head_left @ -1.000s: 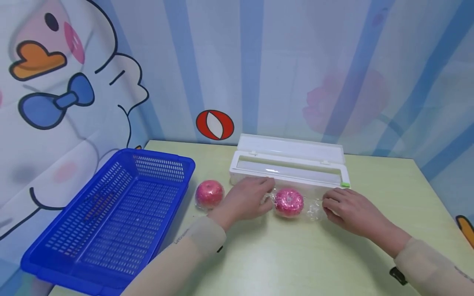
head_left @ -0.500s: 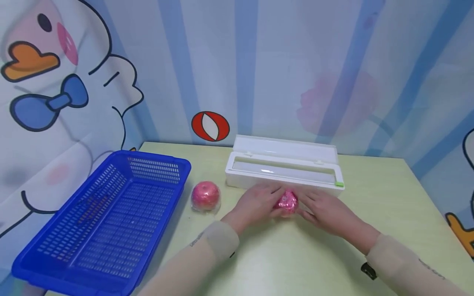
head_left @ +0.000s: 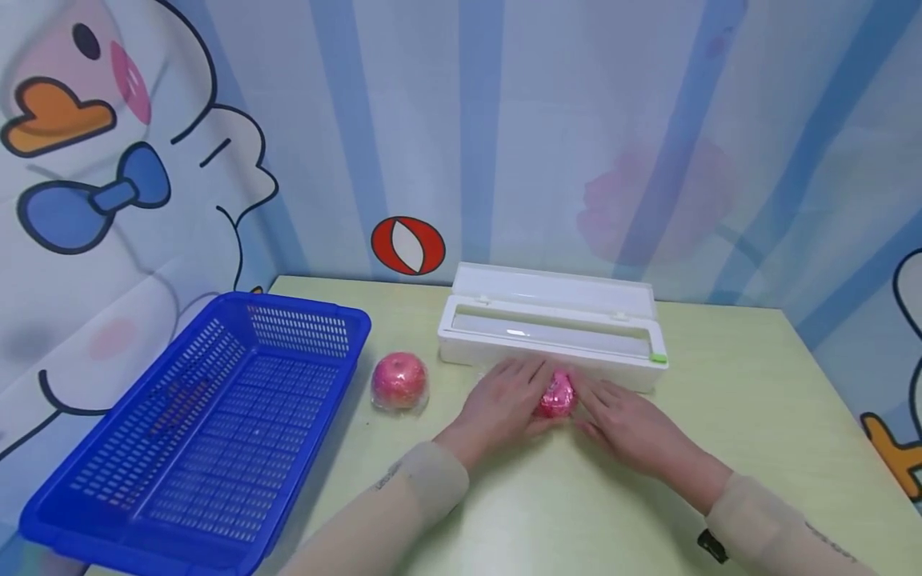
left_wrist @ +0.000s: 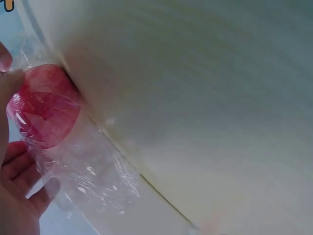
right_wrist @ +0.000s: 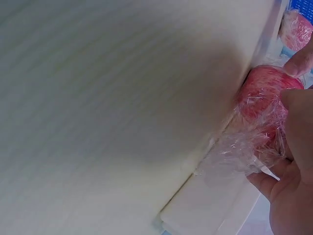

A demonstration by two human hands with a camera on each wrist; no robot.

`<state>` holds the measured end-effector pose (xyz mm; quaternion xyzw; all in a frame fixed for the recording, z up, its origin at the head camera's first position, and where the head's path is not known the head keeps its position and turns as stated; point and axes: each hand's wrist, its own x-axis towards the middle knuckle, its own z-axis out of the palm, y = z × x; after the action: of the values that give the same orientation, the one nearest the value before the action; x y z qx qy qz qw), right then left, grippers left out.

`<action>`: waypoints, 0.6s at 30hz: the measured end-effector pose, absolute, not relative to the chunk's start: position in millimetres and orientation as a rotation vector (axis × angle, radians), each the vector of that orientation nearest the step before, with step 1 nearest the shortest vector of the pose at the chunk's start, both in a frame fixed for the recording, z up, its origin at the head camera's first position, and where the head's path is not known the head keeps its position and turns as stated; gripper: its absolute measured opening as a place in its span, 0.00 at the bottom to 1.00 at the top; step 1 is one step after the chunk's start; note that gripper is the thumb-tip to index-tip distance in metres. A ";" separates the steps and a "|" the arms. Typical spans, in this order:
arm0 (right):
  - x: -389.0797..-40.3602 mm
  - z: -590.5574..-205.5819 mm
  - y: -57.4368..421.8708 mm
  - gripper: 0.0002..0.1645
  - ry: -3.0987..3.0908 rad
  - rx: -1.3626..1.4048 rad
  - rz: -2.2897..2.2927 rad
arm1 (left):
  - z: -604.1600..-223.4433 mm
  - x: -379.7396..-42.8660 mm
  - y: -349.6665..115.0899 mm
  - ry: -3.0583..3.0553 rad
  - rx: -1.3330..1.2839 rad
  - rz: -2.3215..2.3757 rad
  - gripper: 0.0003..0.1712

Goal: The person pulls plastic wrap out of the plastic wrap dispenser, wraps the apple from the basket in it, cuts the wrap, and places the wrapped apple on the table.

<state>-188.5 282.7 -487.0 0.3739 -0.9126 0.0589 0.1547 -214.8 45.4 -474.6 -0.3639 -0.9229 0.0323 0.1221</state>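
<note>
An apple point(head_left: 558, 394) in shiny cling film stands on the table between my two hands, right in front of the white box. From its left side my left hand point(head_left: 500, 404) presses the film, fingers fairly straight and thumb low at the near side. My right hand point(head_left: 627, 420) mirrors it on the other side, fingertips at the apple. Loose crinkled cling film point(left_wrist: 98, 171) spreads from the fruit in the left wrist view. Farther left sits a second wrapped apple point(head_left: 399, 382). The hands hide much of the apple's sides in the head view.
Behind the hands lies a long white cling film dispenser point(head_left: 468, 350), its lid point(head_left: 555, 282) raised and a green slider point(head_left: 658, 358) at its right end. A blue plastic basket point(head_left: 248, 440) takes up the table's left side. A printed curtain point(head_left: 533, 144) hangs behind.
Both hands were gripping the film's ends out to either side of the apple. They have come inward and now press against its sides. The second apple stays put.
</note>
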 end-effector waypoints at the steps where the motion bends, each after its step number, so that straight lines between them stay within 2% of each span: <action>1: -188.0 -488.2 282.1 0.47 -2.607 1.070 0.176 | -474.9 -215.8 47.7 -2.702 -1.053 0.080 0.47; 18: -177.1 -491.5 264.6 0.50 -2.849 0.895 0.314 | -472.0 -216.3 45.7 -2.894 -0.937 -0.178 0.49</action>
<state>-177.1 264.6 -491.5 0.2974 -0.9465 0.1045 0.0695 -216.3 45.7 -472.0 -0.3071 -0.9487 -0.0584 0.0473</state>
